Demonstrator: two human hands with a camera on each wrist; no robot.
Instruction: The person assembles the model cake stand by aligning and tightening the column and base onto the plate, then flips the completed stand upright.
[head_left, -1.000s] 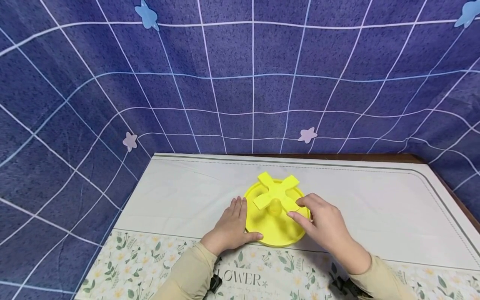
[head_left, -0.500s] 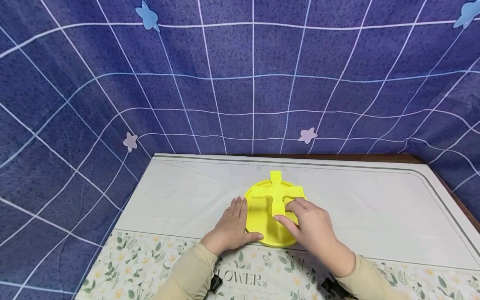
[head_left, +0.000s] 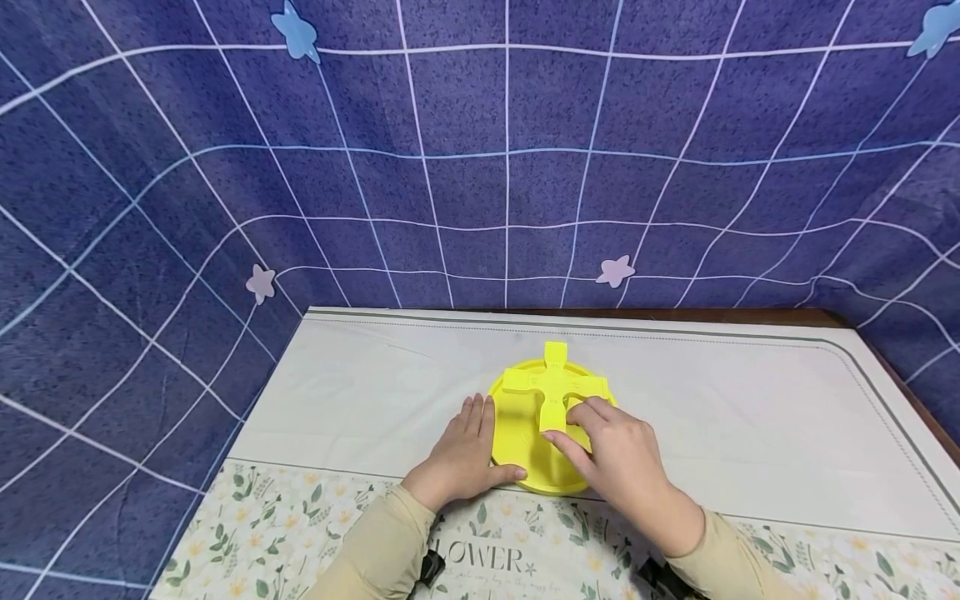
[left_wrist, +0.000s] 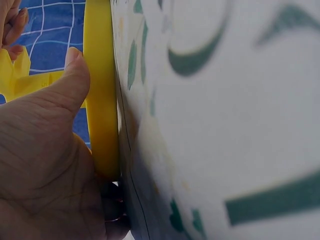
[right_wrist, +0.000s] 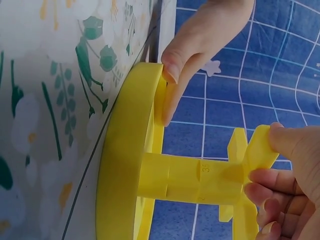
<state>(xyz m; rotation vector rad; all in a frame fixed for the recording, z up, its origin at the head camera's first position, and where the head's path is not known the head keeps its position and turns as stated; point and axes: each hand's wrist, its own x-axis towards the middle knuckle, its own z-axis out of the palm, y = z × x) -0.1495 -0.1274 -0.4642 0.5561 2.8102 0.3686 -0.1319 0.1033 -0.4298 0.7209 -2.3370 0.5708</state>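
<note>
A yellow cross-shaped handle (head_left: 555, 382) tops a short post (right_wrist: 190, 179) that rises from the middle of a round yellow base (head_left: 525, 458). My right hand (head_left: 626, 457) pinches the near arm of the cross, thumb at its end and fingers curled behind it. The left hand (head_left: 461, 458) lies along the left side of the base with straight fingers. Its thumb (right_wrist: 172, 70) rests over the rim in the right wrist view. In the left wrist view the base's side wall (left_wrist: 101, 100) stands between the thumb and the tablecloth.
A white tablecloth (head_left: 375, 392) with a floral front strip (head_left: 262, 517) covers the table. Blue gridded curtain cloth (head_left: 465, 192) with star shapes hangs behind and at the sides. The dark table edge (head_left: 675, 314) shows at the back.
The cross has turned clockwise, its arms going from diagonal to nearly upright and level. My right hand has moved left with the near arm. The left hand and the base stay put.
</note>
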